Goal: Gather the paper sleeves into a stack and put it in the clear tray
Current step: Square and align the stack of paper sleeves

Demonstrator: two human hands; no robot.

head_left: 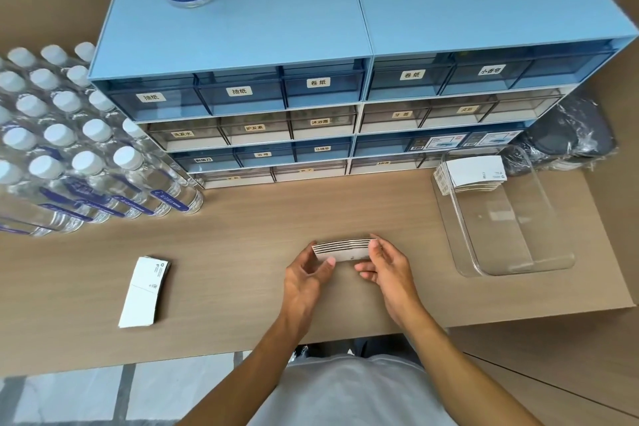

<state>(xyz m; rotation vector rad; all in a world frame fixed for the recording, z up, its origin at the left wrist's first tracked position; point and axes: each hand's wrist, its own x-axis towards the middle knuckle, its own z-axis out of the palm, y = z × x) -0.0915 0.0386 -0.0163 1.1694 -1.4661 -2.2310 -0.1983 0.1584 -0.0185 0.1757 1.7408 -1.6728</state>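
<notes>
**Sleeve stack held on edge at counter centre**

Counter (224,228): wood-grain, carrying all items. Blue drawer cabinet (242,45) at 12 o'clock. Shrink-wrapped water bottles (69,149) at 9 o'clock. Clear tray (539,263) at 3 o'clock, one pile of paper sleeves (473,175) lying at its far end. A loose pile of sleeves (145,290) lies flat at 8 o'clock. Left hand (307,278) and right hand (387,270): each grip closed on one end of the sleeve stack (340,249), standing on edge, centre.
</notes>
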